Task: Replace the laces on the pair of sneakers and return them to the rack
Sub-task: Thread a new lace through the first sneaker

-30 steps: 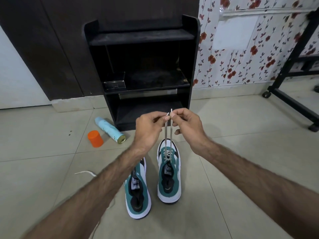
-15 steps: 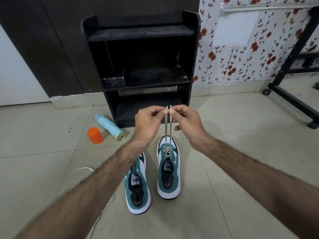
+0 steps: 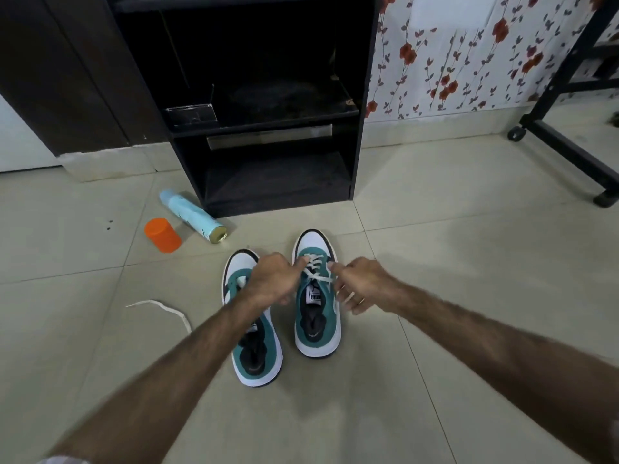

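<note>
item: right sneaker [image 3: 316, 296] on floor before rack [image 3: 268, 95], partly laced; left hand [image 3: 273, 283] and right hand [image 3: 360, 284] pinch white lace [image 3: 315, 267] at its sides; likely next: thread upper eyelets evenly, then lace left sneaker [image 3: 254, 333].

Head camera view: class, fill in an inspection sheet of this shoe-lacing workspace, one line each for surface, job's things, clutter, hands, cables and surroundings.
Surface: pale tiled floor, a few dark specks at left.
Job's things: right sneaker partly laced with a white lace; left sneaker beside it, its lacing hidden by the arm; black rack behind, lower shelves without shoes.
Clutter: loose white lace on the floor; spray can lying on its side; orange cap next to it.
Hands: left hand and right hand at the right sneaker's lacing, one on each side; grip unclear.
Cables: nothing seen.
Surroundings: floral wallpaper; black wheeled frame at right.
</note>
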